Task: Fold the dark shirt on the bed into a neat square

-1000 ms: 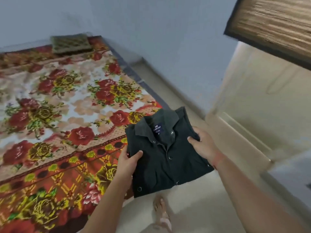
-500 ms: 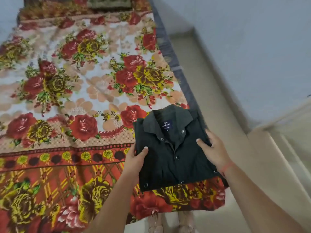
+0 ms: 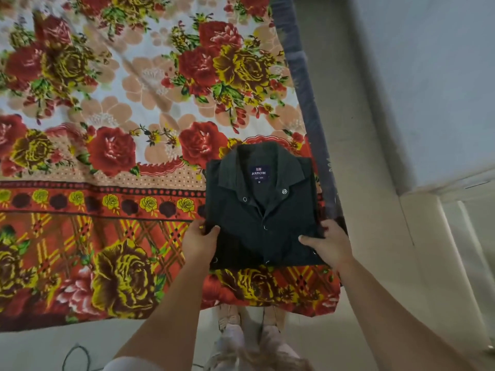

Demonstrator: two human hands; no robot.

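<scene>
The dark shirt (image 3: 261,210) is folded into a compact rectangle, collar and label facing up, snaps down the front. It is over the near right corner of the bed (image 3: 107,162), which has a floral red and yellow cover. My left hand (image 3: 201,243) grips the shirt's lower left edge, thumb on top. On the opposite side, my right hand (image 3: 328,245) grips the lower right edge, fingers over the fabric. Whether the shirt rests fully on the cover cannot be told.
The bed's dark blue edge (image 3: 308,84) runs along the right, with pale floor (image 3: 361,156) and a wall (image 3: 428,76) beyond. My feet (image 3: 249,325) stand at the bed's near edge. A dark cord (image 3: 75,354) lies on the floor at lower left.
The shirt, held in both hands, has moved from beside the bed, over the floor, to over the bed's near right corner. The view has tilted downward toward the bed.
</scene>
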